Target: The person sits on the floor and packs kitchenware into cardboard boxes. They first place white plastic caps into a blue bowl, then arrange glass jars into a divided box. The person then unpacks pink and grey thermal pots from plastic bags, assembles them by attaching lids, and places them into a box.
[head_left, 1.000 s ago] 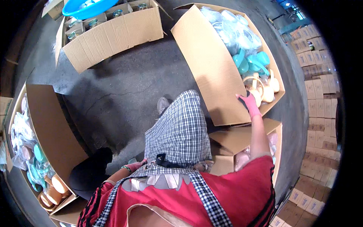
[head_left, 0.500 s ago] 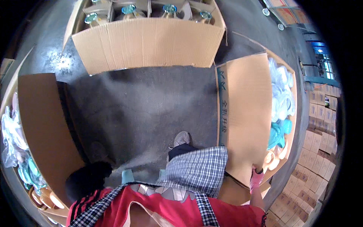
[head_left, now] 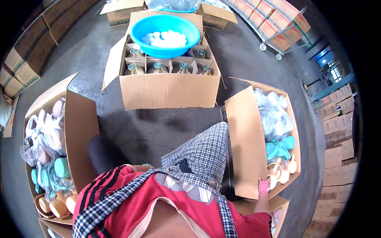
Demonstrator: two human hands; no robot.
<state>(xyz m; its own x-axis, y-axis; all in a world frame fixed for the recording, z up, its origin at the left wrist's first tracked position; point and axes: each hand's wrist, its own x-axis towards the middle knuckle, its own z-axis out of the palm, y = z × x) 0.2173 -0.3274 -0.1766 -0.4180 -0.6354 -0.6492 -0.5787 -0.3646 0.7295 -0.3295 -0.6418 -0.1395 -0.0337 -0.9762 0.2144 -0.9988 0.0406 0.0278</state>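
My right hand, in a pink glove, is closed on the upright flap of the right-hand carton, at its near corner. Inside that carton, close to my fingers, lie cream plastic parts. Teal parts and clear plastic-wrapped pieces fill its farther end. My left hand does not show; only the striped red left sleeve is visible. At my left stands another carton holding bagged clear pieces, teal parts and orange parts.
Ahead, a divided carton holds several glass bottles with a blue basin of small white pieces on top. A loaded trolley stands at far right. Stacked boxes line the left and right.
My view has tilted up, bringing the blue basin and far cartons into sight. My right hand stays at the right carton's flap. My checked apron has shifted across my legs.
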